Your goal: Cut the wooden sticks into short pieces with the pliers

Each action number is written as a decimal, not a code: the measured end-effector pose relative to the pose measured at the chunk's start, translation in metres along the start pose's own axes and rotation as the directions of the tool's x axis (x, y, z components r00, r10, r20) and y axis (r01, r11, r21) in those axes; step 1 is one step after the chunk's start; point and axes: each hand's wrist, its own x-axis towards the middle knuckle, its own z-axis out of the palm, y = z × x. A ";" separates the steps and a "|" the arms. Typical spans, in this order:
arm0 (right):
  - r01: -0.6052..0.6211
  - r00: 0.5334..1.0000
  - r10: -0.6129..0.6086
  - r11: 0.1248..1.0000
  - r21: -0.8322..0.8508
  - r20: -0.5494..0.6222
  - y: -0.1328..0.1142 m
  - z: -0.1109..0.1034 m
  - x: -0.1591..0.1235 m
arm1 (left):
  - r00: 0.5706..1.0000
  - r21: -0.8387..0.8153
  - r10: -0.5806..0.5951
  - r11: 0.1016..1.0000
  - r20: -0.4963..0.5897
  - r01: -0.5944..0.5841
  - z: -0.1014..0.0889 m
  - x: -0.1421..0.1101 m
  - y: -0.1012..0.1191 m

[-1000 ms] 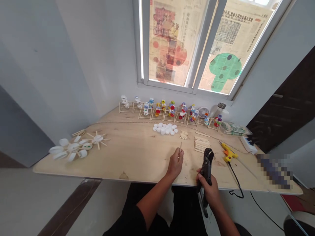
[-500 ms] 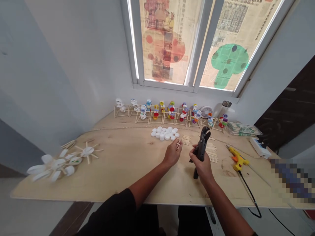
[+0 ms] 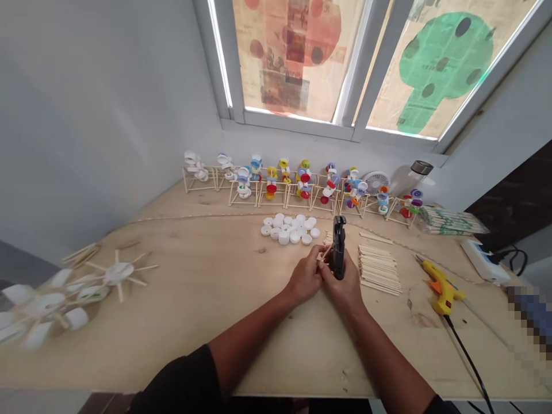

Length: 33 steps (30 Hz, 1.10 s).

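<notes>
Over the middle of the table, my left hand [image 3: 304, 277] pinches a thin wooden stick [image 3: 326, 252]. My right hand [image 3: 347, 287] grips a black hand cutter [image 3: 338, 244], held upright with its jaws at the top. Both hands meet, so the lower part of the stick is hidden by fingers. Just beyond them lie short cut sticks [image 3: 328, 237], partly covered by the hands. A cluster of white bottle caps [image 3: 294, 235] sits to the upper left of the hands. To the right of my right hand is a pile of long wooden sticks [image 3: 378, 270].
A yellow glue gun [image 3: 443, 292] with a black cord lies at right, near a white power strip [image 3: 480, 261]. Stick-and-cap wheels [image 3: 118, 272] lie at left. Small stick frames with coloured caps [image 3: 271, 187] line the back, beside a fan [image 3: 376, 183] and a bottle [image 3: 416, 178].
My right hand has brought the cutter leftward, up against my left hand and its stick. The hands were apart before. The view has shifted, with the table appearing closer.
</notes>
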 end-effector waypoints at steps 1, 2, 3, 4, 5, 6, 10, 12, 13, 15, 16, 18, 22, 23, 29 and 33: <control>-0.006 1.000 0.006 1.000 -0.010 -0.006 0.001 0.000 0.000 | 1.000 0.001 0.007 1.000 0.015 -0.007 0.000 -0.001 0.001; -0.013 1.000 0.013 1.000 -0.018 -0.011 0.002 0.000 0.000 | 1.000 -0.001 0.012 1.000 0.029 -0.012 0.000 -0.002 0.003; -0.019 1.000 0.018 1.000 -0.024 -0.016 0.003 0.000 0.000 | 0.999 -0.010 0.015 1.000 0.044 -0.014 0.000 -0.003 0.004; -0.024 1.000 0.023 0.999 -0.028 -0.019 0.005 -0.001 -0.001 | 0.998 -0.029 0.019 0.999 0.058 -0.017 0.001 -0.004 0.005; -0.027 0.999 0.027 0.999 -0.031 -0.023 0.006 -0.002 -0.001 | 0.997 -0.057 0.024 0.998 0.073 -0.019 0.001 -0.005 0.007; -0.031 0.999 0.030 0.999 -0.033 -0.031 0.007 -0.002 -0.001 | 0.995 -0.090 0.026 0.996 0.091 -0.018 0.001 -0.005 0.008; -0.041 0.996 0.039 0.999 -0.031 -0.082 0.011 -0.007 -0.001 | 0.981 -0.204 -0.017 0.977 0.192 0.057 -0.002 -0.004 0.009; -0.041 0.994 0.039 0.999 -0.023 -0.106 0.012 -0.009 0.000 | 0.969 -0.250 -0.053 0.961 0.242 0.115 -0.005 -0.004 0.010; -0.040 0.993 0.037 0.999 -0.018 -0.113 0.013 -0.010 0.000 | 0.964 -0.275 -0.059 0.952 0.258 0.132 -0.006 -0.004 0.010; -0.036 0.993 0.035 0.999 -0.010 -0.117 0.013 -0.011 0.000 | 0.960 -0.308 -0.052 0.941 0.275 0.139 -0.007 -0.003 0.011; -0.035 0.993 0.034 0.999 -0.006 -0.117 0.013 -0.011 0.000 | 0.959 -0.310 -0.042 0.942 0.279 0.131 -0.008 -0.003 0.012; -0.035 0.992 0.036 0.999 0.006 -0.117 0.013 -0.010 0.000 | 0.959 -0.282 -0.028 0.953 0.282 0.111 -0.009 -0.003 0.012; -0.036 0.993 0.039 0.999 0.034 -0.107 0.013 -0.008 -0.002 | 0.961 -0.186 -0.003 0.981 0.278 0.057 -0.011 -0.003 0.011; -0.037 0.994 0.041 0.999 0.039 -0.105 0.014 -0.007 -0.002 | 0.963 -0.168 0.007 0.985 0.269 0.040 -0.011 -0.003 0.011; -0.061 0.991 0.066 0.997 0.047 -0.115 0.016 -0.007 -0.003 | 0.971 -0.074 0.030 0.997 0.237 -0.013 -0.010 -0.007 0.011; -0.068 0.989 0.074 0.996 0.053 -0.124 0.017 -0.008 -0.003 | 0.978 -0.117 0.009 0.993 0.210 0.016 -0.012 -0.005 0.013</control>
